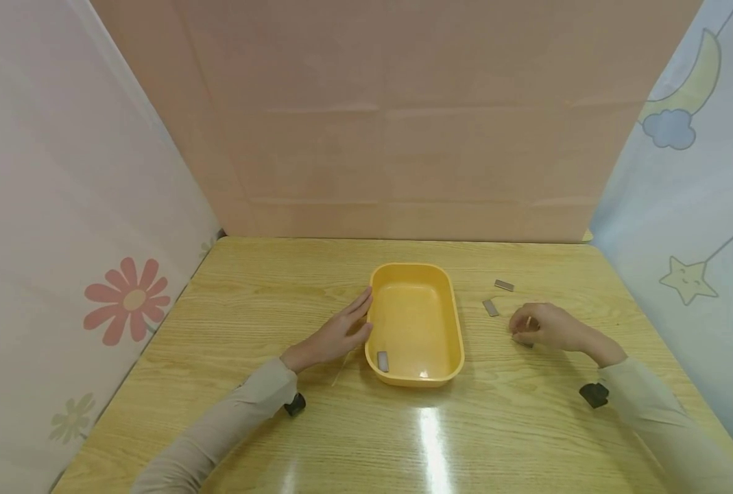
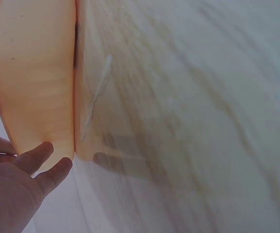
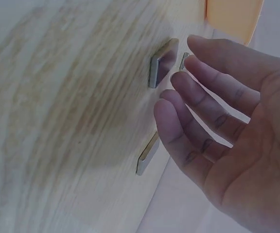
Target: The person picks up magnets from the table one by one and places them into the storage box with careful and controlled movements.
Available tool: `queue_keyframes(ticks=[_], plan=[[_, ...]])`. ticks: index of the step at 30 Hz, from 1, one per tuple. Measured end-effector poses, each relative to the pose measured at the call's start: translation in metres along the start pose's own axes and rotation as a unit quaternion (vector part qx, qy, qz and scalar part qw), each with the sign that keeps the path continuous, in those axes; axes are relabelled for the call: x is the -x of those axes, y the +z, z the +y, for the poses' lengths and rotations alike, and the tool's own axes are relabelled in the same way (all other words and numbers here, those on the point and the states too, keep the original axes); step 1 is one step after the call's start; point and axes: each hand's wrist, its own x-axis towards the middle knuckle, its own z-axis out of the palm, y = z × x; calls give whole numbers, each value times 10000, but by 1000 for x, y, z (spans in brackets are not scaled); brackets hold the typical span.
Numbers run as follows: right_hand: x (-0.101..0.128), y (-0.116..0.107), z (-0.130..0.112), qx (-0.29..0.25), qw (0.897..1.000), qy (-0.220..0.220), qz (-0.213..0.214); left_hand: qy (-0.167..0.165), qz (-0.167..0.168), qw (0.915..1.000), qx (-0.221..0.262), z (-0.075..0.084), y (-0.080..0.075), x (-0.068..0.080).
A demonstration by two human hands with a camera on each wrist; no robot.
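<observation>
A yellow rectangular basin [image 1: 403,377] with rounded corners stands on the wooden table. One small flat metal-looking bar [image 1: 382,361] lies inside it, at the near left corner. My left hand [image 1: 339,333] rests its extended fingers against the basin's left side, and the left wrist view shows fingertips [image 2: 45,150] touching the outer wall. To the right of the basin, my right hand [image 1: 545,326] hovers over another such bar [image 1: 523,343]. In the right wrist view that bar [image 3: 163,63] lies just past the bent fingers, with a gap between thumb and fingers.
Two more metal-looking bars lie on the table between basin and right hand: one nearer bar [image 1: 490,307] and one farther bar [image 1: 505,285]. A pinkish-tan backdrop [image 1: 403,137] rises behind the table [image 1: 267,274]; patterned curtains flank both sides.
</observation>
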Motion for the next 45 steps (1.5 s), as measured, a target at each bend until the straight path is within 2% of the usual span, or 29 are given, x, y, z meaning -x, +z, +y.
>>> queue_keyframes(ticks=[20, 34, 45], plan=[[3, 2, 11, -278, 9994, 12, -192, -42, 2, 10000, -78, 1, -1, 0], [-4, 3, 9, -185, 9983, 428, -348, -106, 25, 9999, -66, 1, 1, 0], [-8, 2, 5, -477, 9958, 541, -570, -67, 45, 9999, -84, 2, 0, 0]])
